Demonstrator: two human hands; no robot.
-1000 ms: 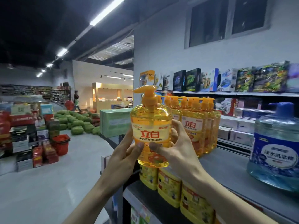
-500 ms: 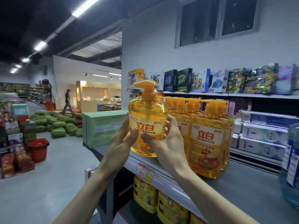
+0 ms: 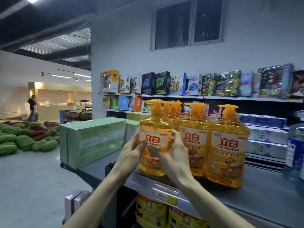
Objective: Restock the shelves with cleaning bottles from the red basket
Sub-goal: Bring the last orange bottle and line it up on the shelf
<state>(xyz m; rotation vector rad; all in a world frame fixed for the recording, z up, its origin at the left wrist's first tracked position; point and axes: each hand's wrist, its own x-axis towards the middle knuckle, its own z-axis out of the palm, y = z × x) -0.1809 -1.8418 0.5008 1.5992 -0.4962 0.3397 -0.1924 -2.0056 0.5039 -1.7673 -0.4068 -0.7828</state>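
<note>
Left hand [image 3: 131,150]: clamped on the left flank of the held bottle [image 3: 154,124], with the thumb across the label front.
Right hand [image 3: 172,155]: clamped on the right flank, fingers curled round the back and the thumb close to the other thumb.
Held bottle: an orange pump bottle, upright. Half a second ago it hung in the air in front of the shelf [image 3: 263,196]. Now it is down at the front-left end, just beside the neighbour bottle [image 3: 195,137].
Meaning: this bottle looks all but placed. I judge that what is left is to let go and fetch the next one.
Front bottle [image 3: 227,145]: the same orange kind, standing further right. More pump tops line up behind it.
Base of held bottle: both hands cover the lower sides, so I cannot tell whether it sits fully on the shelf or overhangs the lip.
Price tag [image 3: 165,193]: on the shelf edge below the bottle, too blurred to read.
Green boxes [image 3: 95,139]: to the left of the held bottle, with a gap between them.
Blue bottle [image 3: 296,152]: cut off by the right edge of the frame.
Red basket: it stood on the floor at the left a moment ago and is now out of frame, so how much stock remains is unknown.
Toy boxes [image 3: 177,83]: on the upper shelf, smeared towards the right.
Melons [image 3: 16,142]: heaped on the far floor, with a person [image 3: 32,107] beyond them.
</note>
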